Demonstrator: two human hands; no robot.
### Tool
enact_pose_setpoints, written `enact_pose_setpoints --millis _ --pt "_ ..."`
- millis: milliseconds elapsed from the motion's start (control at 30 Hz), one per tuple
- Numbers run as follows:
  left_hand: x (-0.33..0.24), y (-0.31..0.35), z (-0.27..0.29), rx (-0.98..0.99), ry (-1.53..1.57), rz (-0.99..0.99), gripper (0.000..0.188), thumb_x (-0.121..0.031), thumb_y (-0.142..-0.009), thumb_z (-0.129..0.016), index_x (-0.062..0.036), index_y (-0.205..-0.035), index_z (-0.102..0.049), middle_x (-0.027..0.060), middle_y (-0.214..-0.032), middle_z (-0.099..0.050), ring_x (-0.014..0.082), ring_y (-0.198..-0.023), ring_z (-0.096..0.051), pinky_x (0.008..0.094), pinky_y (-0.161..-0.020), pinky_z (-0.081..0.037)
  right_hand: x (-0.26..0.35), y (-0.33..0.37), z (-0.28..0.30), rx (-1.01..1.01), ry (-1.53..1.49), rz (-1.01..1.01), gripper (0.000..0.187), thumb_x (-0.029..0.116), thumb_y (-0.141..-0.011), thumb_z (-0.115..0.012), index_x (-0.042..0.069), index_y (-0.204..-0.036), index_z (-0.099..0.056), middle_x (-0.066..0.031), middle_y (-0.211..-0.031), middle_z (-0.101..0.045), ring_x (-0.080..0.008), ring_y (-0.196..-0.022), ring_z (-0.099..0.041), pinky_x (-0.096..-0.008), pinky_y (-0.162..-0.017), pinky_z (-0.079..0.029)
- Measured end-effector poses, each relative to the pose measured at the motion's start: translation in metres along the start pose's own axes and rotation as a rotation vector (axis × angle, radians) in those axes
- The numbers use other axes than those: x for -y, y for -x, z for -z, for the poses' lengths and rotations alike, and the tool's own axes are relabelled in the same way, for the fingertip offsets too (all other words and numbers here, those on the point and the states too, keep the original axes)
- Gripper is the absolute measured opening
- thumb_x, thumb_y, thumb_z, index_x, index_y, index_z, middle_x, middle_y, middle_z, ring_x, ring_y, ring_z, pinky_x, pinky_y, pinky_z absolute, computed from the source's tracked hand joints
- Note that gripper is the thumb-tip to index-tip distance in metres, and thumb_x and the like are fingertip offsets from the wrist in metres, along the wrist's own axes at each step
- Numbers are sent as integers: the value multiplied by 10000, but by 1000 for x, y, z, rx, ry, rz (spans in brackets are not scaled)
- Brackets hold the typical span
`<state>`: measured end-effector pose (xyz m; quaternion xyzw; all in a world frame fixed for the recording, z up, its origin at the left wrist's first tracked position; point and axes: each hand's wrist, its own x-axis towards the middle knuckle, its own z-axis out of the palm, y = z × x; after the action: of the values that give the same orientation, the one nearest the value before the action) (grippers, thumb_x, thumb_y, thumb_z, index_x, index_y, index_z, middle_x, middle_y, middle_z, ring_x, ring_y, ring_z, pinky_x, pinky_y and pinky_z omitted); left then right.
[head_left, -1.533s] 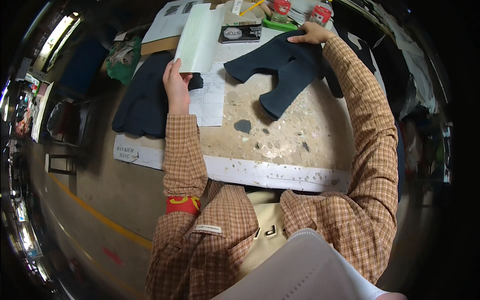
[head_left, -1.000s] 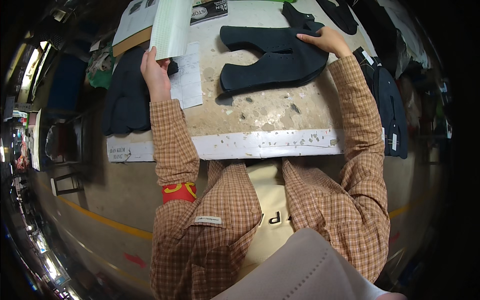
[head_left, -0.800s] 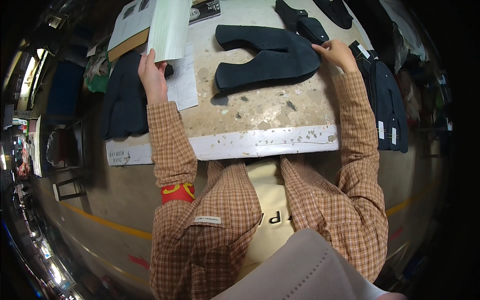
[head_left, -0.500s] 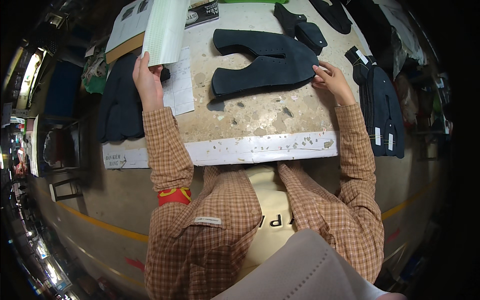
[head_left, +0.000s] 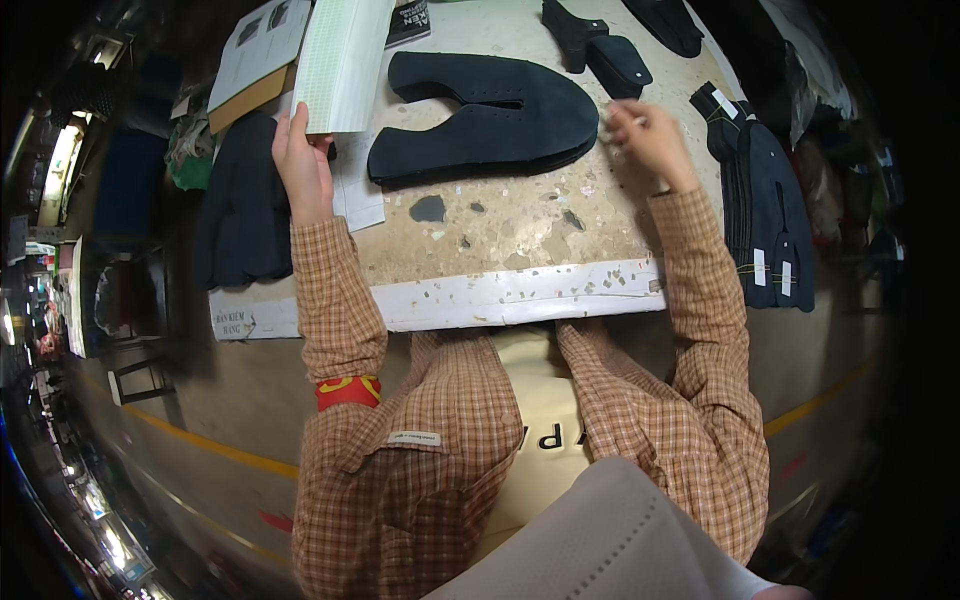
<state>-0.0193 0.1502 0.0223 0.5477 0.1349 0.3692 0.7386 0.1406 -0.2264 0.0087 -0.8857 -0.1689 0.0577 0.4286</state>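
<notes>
My left hand (head_left: 308,165) is closed on the lower edge of a pale green and white sheet of paper (head_left: 340,65) covered in small print. Right of it on the worn table lies a stack of dark navy shoe uppers (head_left: 540,130), with a slit, punched lace holes and two long legs toward the left. Just off the stack's rounded right end hovers my right hand (head_left: 652,148), fingers bent and smeared by motion; whether anything is in them does not show. Beneath the sheet, a written paper (head_left: 362,195) is partly covered.
Smaller dark pieces (head_left: 618,65) lie beyond the uppers. Banded dark bundles with white tags (head_left: 762,190) sit along the table's right edge. Another dark stack (head_left: 240,210) is at the left, below a brown box (head_left: 250,100) topped with a printed sheet. The white table edge (head_left: 500,312) runs near me.
The stack of uppers has shifted left and turned slightly. My right hand has come off its rounded end and lifted a little. My left hand keeps its hold on the green and white sheet.
</notes>
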Motion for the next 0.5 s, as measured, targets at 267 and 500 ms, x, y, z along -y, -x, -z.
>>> enact_pose_setpoints --millis 267,500 --pt "-6 6 -10 6 -2 -7 227 -177 -977 -537 0 -1118 -551 42 -938 -635 78 -714 -562 216 -584 -426 -28 -52 17 -289 958 -3 185 84 -819 -575 37 -912 -727 -186 -958 -691 -359 -888 -678 -467 -734 -556" --pt "4 10 -14 83 -79 2 248 -162 -955 -588 21 -1123 -574 63 -1007 -655 74 -777 -601 205 -640 -461 -16 -52 15 -269 898 -5 201 90 -819 -577 48 -950 -723 -160 -967 -697 -329 -921 -677 -455 -753 -550"
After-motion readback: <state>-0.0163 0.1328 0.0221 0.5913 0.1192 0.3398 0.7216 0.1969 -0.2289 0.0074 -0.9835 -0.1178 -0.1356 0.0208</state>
